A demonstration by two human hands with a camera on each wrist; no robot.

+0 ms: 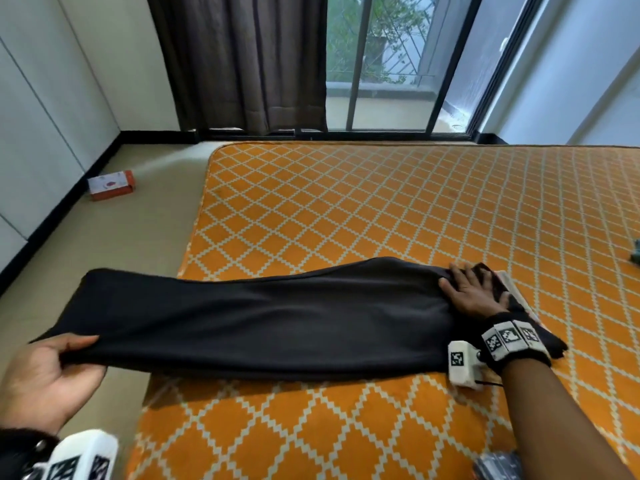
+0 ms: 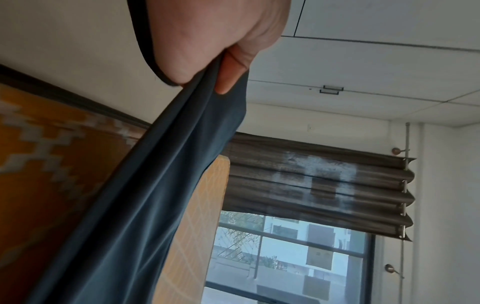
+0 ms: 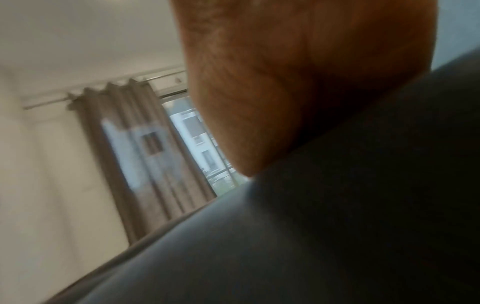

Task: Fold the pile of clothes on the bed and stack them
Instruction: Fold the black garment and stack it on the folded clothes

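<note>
One black garment, one bed, two hands, one box

Black garment, plain, no print; reads dark blue-grey in left wrist view. Bed cover orange with cream diamond lattice. Curtain dark brown, plain. Small box on beige floor: white top, orange-red sides. Wrist bands black with white squares bearing black pixel markers.

A small orange-and-white box lies on the beige floor near the wall's black skirting; a brown curtain half covers the window.
</note>
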